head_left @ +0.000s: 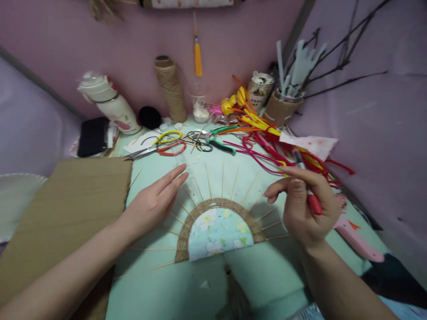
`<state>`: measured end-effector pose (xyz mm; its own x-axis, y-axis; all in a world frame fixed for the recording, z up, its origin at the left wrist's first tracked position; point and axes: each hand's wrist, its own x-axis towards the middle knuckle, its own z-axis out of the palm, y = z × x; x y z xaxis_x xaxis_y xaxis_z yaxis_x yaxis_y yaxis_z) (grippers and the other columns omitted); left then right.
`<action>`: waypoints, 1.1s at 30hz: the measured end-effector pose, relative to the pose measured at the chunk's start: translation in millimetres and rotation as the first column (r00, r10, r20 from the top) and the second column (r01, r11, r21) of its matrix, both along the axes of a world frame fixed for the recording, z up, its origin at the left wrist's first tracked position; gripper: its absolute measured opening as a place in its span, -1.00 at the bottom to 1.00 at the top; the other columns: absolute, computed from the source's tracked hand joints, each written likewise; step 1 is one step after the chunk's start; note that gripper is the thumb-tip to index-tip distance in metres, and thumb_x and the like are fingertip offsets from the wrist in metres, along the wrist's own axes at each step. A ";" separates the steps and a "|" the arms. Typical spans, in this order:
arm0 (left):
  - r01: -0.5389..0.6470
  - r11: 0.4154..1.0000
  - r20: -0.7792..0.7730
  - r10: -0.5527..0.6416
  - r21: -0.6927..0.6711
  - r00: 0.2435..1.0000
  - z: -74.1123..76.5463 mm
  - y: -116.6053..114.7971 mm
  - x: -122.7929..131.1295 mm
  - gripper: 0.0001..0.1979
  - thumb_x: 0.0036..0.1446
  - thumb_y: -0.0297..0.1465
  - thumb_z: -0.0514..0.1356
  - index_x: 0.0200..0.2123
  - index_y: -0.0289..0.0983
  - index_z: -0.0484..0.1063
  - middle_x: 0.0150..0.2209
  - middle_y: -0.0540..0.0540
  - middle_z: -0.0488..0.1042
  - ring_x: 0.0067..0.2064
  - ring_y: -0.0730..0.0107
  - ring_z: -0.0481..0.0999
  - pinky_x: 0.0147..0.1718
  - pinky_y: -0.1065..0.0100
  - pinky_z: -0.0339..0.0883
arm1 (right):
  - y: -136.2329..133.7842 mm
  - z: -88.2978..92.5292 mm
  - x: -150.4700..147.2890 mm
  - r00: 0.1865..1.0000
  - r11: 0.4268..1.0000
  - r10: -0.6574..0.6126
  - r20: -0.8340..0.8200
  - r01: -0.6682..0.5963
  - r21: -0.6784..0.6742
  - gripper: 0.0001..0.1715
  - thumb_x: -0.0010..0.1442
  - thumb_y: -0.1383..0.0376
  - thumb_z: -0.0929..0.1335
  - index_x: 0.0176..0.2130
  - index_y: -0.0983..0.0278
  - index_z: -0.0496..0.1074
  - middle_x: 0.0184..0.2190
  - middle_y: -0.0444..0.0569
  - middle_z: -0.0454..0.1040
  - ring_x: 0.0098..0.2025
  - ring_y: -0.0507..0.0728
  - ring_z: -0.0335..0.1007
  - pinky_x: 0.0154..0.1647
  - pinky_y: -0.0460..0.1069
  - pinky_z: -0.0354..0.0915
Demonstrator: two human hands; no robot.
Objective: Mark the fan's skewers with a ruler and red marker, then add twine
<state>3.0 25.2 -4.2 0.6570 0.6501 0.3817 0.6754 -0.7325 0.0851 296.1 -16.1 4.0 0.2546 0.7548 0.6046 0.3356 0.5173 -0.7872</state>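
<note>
Nearest, a blurred brown tassel (235, 291) is just this side of the fan (220, 233), over the pale green bench (160, 295). The half-round fan lies flat, its curve and bare sticks (223, 182) pointing away; its long axis runs side to side along the straight edge, right end slightly farther. Left of the fan lies cardboard (76, 191). The left hand (151, 200) is over the fan's left sticks, fingers extended close together; I cannot tell whether its grip pinches anything. Right of the fan, the right hand (302, 220) pinches a marker (315, 204), red end nearest. Beyond the fan stand a twine cone (171, 89) and a pinkish-purple wall (227, 49).
</note>
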 end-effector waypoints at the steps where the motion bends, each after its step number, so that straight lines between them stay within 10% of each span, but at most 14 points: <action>1: 0.011 1.000 -0.002 -0.011 0.000 1.000 -0.5 2.2 0.7 -0.44 0.18 -0.56 0.00 0.25 -0.25 0.11 0.23 -0.24 0.26 0.17 0.21 0.36 0.01 0.22 0.39 | 0.9 -0.5 0.9 1.000 1.000 -0.004 -0.021 0.004 -0.004 -0.73 0.31 0.42 0.22 -0.07 0.25 0.43 -0.55 -0.16 0.46 -0.59 0.00 0.37 -0.59 -0.07 0.28; 11: 0.088 0.992 -0.032 -0.091 -0.088 0.995 -7.7 6.9 20.2 -0.37 0.18 -0.59 -0.07 0.31 -0.16 -0.03 0.25 -0.19 0.23 0.18 0.26 0.34 0.00 0.23 0.41 | 2.5 -2.2 6.2 0.996 0.998 -0.029 -0.080 0.033 0.046 -0.77 0.31 0.41 0.22 -0.14 0.27 0.44 -0.56 -0.16 0.43 -0.59 -0.02 0.34 -0.60 -0.09 0.27; 33: 0.001 0.979 0.141 0.028 -0.203 0.990 -21.9 -2.9 37.5 -0.67 0.24 -0.33 0.09 0.03 -0.29 0.38 0.12 -0.21 0.41 0.09 0.24 0.45 0.05 0.17 0.38 | -1.4 -5.9 5.2 0.987 0.983 0.137 0.079 -0.125 -0.136 -0.83 0.31 0.39 0.24 -0.15 0.27 0.41 -0.58 -0.20 0.40 -0.59 -0.04 0.33 -0.58 -0.12 0.27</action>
<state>40.5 22.3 -26.1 0.5965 0.7316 0.3302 0.6552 -0.6814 0.3261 301.3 -17.6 -1.9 0.0990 0.8516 0.5148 0.3419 0.4567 -0.8213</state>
